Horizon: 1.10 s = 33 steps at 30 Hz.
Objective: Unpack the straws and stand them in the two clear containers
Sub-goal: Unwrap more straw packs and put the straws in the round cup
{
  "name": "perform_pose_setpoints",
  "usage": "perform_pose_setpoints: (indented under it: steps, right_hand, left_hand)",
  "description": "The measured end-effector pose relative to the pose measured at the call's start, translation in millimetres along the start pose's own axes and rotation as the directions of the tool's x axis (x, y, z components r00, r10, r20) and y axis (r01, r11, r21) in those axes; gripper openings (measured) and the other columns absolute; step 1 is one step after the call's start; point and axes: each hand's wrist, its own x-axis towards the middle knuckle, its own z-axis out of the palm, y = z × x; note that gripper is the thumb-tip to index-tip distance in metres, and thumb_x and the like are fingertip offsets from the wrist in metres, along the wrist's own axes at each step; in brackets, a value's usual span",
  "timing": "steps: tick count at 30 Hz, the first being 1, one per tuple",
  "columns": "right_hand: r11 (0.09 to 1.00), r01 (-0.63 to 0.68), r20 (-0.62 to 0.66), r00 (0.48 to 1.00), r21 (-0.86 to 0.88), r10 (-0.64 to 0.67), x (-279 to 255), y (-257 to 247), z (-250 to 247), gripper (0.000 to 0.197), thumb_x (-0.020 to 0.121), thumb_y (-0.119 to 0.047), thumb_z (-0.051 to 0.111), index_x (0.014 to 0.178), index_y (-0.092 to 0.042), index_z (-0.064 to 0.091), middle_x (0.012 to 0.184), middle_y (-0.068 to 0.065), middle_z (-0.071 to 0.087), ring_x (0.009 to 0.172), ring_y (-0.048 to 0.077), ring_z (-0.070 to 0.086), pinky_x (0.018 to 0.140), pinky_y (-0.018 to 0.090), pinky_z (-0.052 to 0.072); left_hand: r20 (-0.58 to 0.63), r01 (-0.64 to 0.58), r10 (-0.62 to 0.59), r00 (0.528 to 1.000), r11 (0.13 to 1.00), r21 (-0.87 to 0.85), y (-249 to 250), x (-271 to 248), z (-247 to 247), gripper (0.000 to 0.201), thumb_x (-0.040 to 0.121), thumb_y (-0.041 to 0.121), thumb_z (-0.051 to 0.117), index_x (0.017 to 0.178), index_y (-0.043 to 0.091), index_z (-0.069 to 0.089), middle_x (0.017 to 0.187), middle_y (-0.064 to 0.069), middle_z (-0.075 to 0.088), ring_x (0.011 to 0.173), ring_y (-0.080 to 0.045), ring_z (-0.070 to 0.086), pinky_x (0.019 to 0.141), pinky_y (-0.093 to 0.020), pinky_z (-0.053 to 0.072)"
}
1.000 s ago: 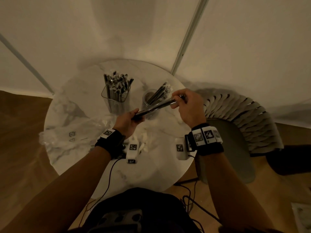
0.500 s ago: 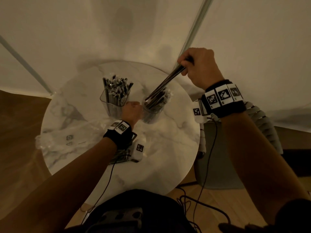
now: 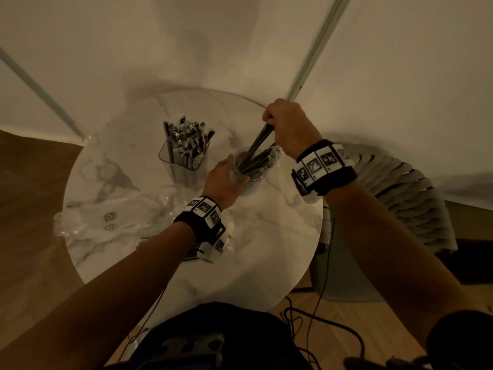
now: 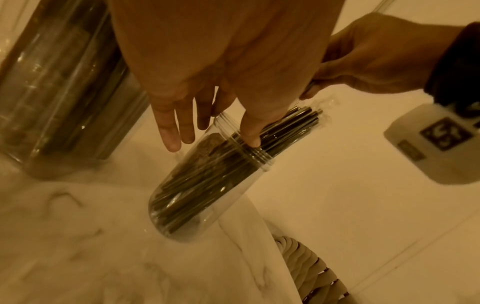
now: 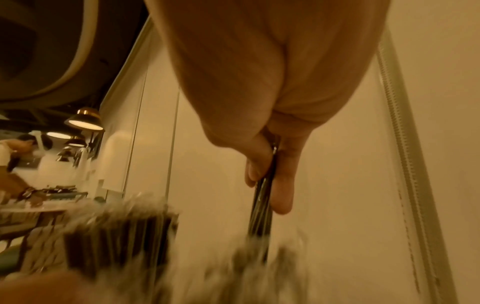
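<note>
On the round marble table (image 3: 266, 236) stand two clear containers. The squarish one (image 3: 184, 156) (image 4: 59, 86) at the left is packed with dark straws. The round one (image 3: 249, 174) (image 4: 207, 185) leans to the right and holds several dark straws (image 4: 205, 181). My left hand (image 3: 234, 169) (image 4: 213, 133) grips its rim, thumb on one side and fingers on the other. My right hand (image 3: 269, 124) (image 5: 267, 181) (image 4: 363, 57) pinches the top of a thin bundle of dark straws (image 3: 257, 144) (image 5: 261, 216). The bundle's lower ends reach into the round container's mouth.
Crumpled clear plastic wrapping (image 3: 106, 220) lies on the table's left side. A chair with a ribbed back (image 3: 400, 198) stands close at the right of the table. Cables (image 3: 320, 324) trail on the wooden floor. The wall is directly behind the table.
My left hand released the bundle's end and took the round container. My right hand swung the bundle up over the container, then lowered it, so the ends now sit in the mouth.
</note>
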Motion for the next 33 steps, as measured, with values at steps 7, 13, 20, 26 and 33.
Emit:
perform_pose_setpoints:
  steps: [7,13,20,26,33]
  right_hand:
    - [0.998,-0.056,0.125,0.99,-0.026,0.059,-22.5,-0.2,44.3,0.03,0.083,0.004,0.057,0.109,-0.001,0.07,0.112,0.016,0.067,0.103,0.033,0.063,0.093,0.038,0.049]
    - [0.934,-0.307,0.123,0.95,0.185,0.288,-20.9,6.8,44.6,0.055,0.099,-0.044,0.032,0.095,-0.005,0.071,0.097,0.015,0.071,0.093,0.033,0.063,0.089,0.046,0.049]
    - [0.961,-0.171,0.004,0.985,0.215,0.175,-39.8,4.3,60.3,0.062,0.094,-0.066,0.037,0.13,-0.02,0.057,0.145,0.001,0.049,0.134,0.021,0.039,0.11,0.039,0.032]
    - [0.98,-0.092,-0.181,0.976,0.174,0.124,-55.7,2.6,94.4,0.026,0.102,-0.027,0.049,0.105,-0.005,0.062,0.111,0.01,0.057,0.097,0.025,0.053,0.083,0.038,0.05]
    - [0.853,-0.221,-0.099,0.949,0.473,0.301,-52.3,-0.5,79.0,0.038,0.103,-0.044,0.04,0.118,-0.019,0.064,0.12,0.002,0.062,0.107,0.021,0.058,0.1,0.04,0.047]
  left_hand:
    - [-0.076,-0.062,0.06,0.995,0.998,-0.026,-6.1,1.9,3.8,0.073,0.089,0.038,0.067,0.149,0.01,0.036,0.132,-0.013,0.058,0.116,-0.027,0.057,0.097,-0.03,0.044]
    - [-0.077,-0.071,0.068,0.995,0.997,-0.031,-12.0,6.1,9.2,0.075,0.087,0.041,0.068,0.148,0.008,0.038,0.135,-0.014,0.056,0.116,-0.027,0.059,0.098,-0.033,0.047]
    - [-0.082,-0.089,0.086,0.993,0.996,-0.03,-13.9,6.9,9.3,0.073,0.088,0.04,0.068,0.147,0.008,0.04,0.133,-0.014,0.057,0.114,-0.026,0.06,0.096,-0.033,0.048]
    - [-0.058,-0.074,0.071,0.996,0.996,-0.04,-15.5,7.2,10.4,0.075,0.089,0.044,0.065,0.148,0.009,0.037,0.136,-0.014,0.055,0.117,-0.028,0.058,0.099,-0.039,0.048]
    - [-0.015,-0.045,0.045,0.999,0.999,-0.02,-17.9,10.1,9.8,0.08,0.088,0.048,0.064,0.151,0.01,0.033,0.138,-0.013,0.055,0.122,-0.027,0.056,0.102,-0.04,0.047]
